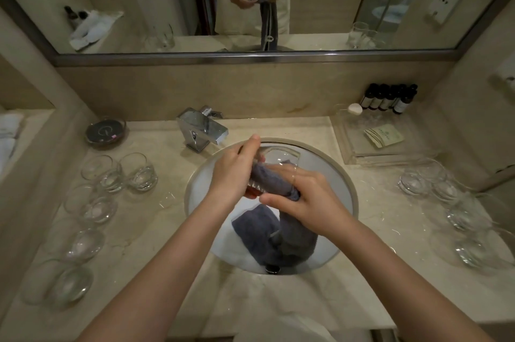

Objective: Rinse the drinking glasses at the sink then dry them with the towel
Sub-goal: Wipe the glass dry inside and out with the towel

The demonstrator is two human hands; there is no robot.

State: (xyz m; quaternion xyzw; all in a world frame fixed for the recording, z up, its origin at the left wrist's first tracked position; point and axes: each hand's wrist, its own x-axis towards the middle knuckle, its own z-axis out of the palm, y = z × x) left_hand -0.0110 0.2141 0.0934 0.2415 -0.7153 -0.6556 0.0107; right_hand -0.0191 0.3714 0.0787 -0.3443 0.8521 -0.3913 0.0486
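glass gripped in my left hand over sink; right hand at 3 o'clock clutches grey towel stuffed inside it.

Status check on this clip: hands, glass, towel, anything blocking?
Left hand grips glass over sink. Right hand works grey towel into it; tail hangs into basin. Nothing blocking.

Over the glossy white sink, a soft, matt grey cloth towel is hanging. Behind the sink, the polished metal faucet is gleaming. Clear, shiny glass tumblers are glinting left of the sink on the smooth, veined stone counter.
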